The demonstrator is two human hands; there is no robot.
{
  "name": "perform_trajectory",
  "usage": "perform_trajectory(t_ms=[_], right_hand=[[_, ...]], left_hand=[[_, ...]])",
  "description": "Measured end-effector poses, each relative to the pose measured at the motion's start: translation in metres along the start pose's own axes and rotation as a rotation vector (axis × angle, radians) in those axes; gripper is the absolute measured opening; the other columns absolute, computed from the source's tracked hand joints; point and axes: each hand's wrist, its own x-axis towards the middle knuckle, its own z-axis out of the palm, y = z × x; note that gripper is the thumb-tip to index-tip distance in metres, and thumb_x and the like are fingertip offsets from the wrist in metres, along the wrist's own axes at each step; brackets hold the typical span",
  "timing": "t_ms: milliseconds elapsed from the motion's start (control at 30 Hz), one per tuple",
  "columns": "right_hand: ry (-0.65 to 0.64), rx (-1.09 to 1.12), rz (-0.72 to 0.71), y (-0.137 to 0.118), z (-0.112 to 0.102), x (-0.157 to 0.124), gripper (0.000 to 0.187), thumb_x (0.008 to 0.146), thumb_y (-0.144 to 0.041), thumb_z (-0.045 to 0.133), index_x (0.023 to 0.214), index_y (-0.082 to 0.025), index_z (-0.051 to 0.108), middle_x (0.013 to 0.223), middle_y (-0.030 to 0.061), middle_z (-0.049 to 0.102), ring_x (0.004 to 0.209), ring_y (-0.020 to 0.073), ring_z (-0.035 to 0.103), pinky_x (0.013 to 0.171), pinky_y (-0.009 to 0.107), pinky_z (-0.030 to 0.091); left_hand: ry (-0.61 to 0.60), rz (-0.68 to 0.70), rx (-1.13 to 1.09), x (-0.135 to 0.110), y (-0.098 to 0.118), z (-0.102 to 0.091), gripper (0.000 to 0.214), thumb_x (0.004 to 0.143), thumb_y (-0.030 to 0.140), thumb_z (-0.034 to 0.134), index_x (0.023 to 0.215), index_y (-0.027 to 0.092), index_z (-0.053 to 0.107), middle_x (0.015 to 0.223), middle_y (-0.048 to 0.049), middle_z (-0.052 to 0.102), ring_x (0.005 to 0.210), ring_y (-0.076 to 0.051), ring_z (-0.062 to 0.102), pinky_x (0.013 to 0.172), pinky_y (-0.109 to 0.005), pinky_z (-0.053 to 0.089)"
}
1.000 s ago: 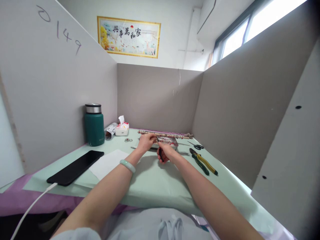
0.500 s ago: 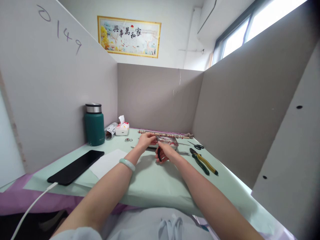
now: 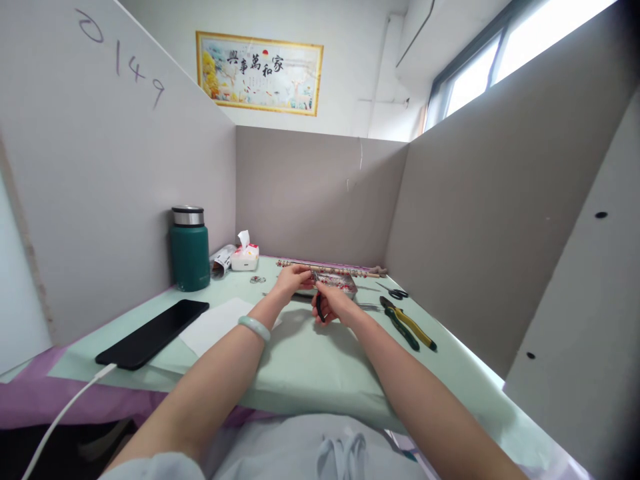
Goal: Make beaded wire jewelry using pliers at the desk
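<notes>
My right hand [image 3: 334, 304] is closed around small black-handled pliers [image 3: 320, 308]; one curved handle shows below the fingers, and a bit of metal shows at the front. Close beside it on the left, my left hand [image 3: 296, 280] pinches with thumb and forefinger near the tip of the pliers. Whatever lies in that pinch is too small to make out. Behind both hands sits a shallow tray [image 3: 350, 287] of small red and pale beads, partly hidden by them. A rod strung with bead pieces [image 3: 300, 267] lies across the table beyond the tray.
Green-and-yellow-handled pliers [image 3: 407, 327] and black scissors [image 3: 397, 293] lie to the right. On the left are a phone [image 3: 155, 333] on a cable, white paper [image 3: 215, 327], a green bottle [image 3: 190, 253], a tissue pack [image 3: 245, 259] and small rings [image 3: 257, 280]. Partitions enclose three sides.
Both hands stay almost in place. The right hand and the black handle have shifted very slightly; nothing has been let go or picked up.
</notes>
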Motion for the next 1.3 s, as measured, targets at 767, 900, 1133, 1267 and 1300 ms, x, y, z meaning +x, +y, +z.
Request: perform_trajectory(t_ms=[767, 900, 1133, 1267, 1300], right_hand=[[-0.123, 0.049, 0.038, -0.005, -0.010, -0.004, 0.053, 0.091, -0.056, 0.027, 0.077, -0.013, 0.055, 0.063, 0.0079, 0.063, 0.050, 0.0168, 0.061, 0.043, 0.027, 0.049], [-0.274, 0.118, 0.073, -0.008, -0.017, -0.007, 0.053, 0.092, -0.055, 0.027, 0.078, -0.013, 0.056, 0.065, 0.0086, 0.063, 0.053, 0.0185, 0.063, 0.045, 0.029, 0.050], [-0.353, 0.166, 0.120, -0.007, -0.023, -0.005, 0.054, 0.091, -0.055, 0.028, 0.079, -0.012, 0.057, 0.066, 0.0088, 0.064, 0.055, 0.0195, 0.064, 0.047, 0.030, 0.051], [-0.381, 0.192, 0.137, -0.008, -0.023, -0.005, 0.053, 0.091, -0.055, 0.029, 0.079, -0.012, 0.057, 0.067, 0.0088, 0.064, 0.056, 0.0201, 0.064, 0.048, 0.031, 0.052], [-0.383, 0.197, 0.142, -0.008, -0.022, -0.005, 0.053, 0.091, -0.054, 0.029, 0.079, -0.012, 0.057, 0.066, 0.0088, 0.064, 0.056, 0.0201, 0.064, 0.047, 0.031, 0.052]], left_hand=[[-0.029, 0.159, 0.132, 0.006, -0.003, -0.001, 0.013, 0.071, 0.012, 0.060, 0.083, 0.013, 0.063, 0.075, -0.0026, 0.068, 0.066, -0.013, 0.065, 0.065, -0.027, 0.054], [-0.034, 0.204, 0.167, 0.012, -0.008, -0.004, 0.016, 0.072, 0.011, 0.057, 0.086, 0.013, 0.064, 0.074, -0.0018, 0.068, 0.064, -0.012, 0.064, 0.067, -0.028, 0.054], [0.017, 0.316, 0.358, 0.020, -0.017, -0.008, 0.020, 0.073, 0.009, 0.051, 0.085, 0.015, 0.066, 0.066, 0.0003, 0.066, 0.060, -0.011, 0.062, 0.062, -0.023, 0.052], [0.030, 0.374, 0.476, 0.019, -0.017, -0.009, 0.023, 0.073, 0.009, 0.050, 0.086, 0.017, 0.067, 0.067, 0.0008, 0.067, 0.061, -0.011, 0.062, 0.063, -0.022, 0.051], [0.033, 0.383, 0.500, 0.018, -0.017, -0.009, 0.024, 0.073, 0.008, 0.050, 0.086, 0.017, 0.067, 0.067, 0.0009, 0.067, 0.061, -0.011, 0.062, 0.063, -0.021, 0.051]])
